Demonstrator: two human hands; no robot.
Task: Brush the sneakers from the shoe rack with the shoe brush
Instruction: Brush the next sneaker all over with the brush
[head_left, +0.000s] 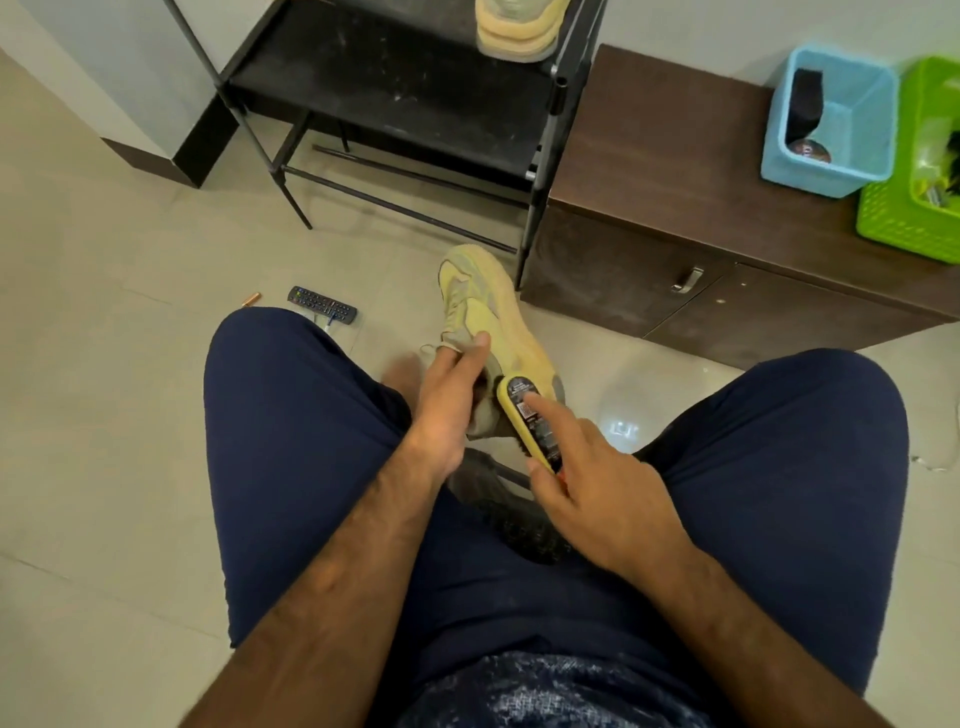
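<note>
Holding sneaker (485, 306) by collar with left hand (447, 410), clasping shoe brush (527, 418) in right hand (597, 483), forefinger outstretched; best keeping strokes short, toward far toe.

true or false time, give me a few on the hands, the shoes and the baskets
The right hand holds the shoe brush against the sneaker. True.
The left hand touches nothing. False: it grips the sneaker.
A second sneaker sits on the shoe rack. True.
The remote lies on the shoe rack. False: it lies on the floor.
Both baskets are green. False: one blue basket, one green basket.
</note>
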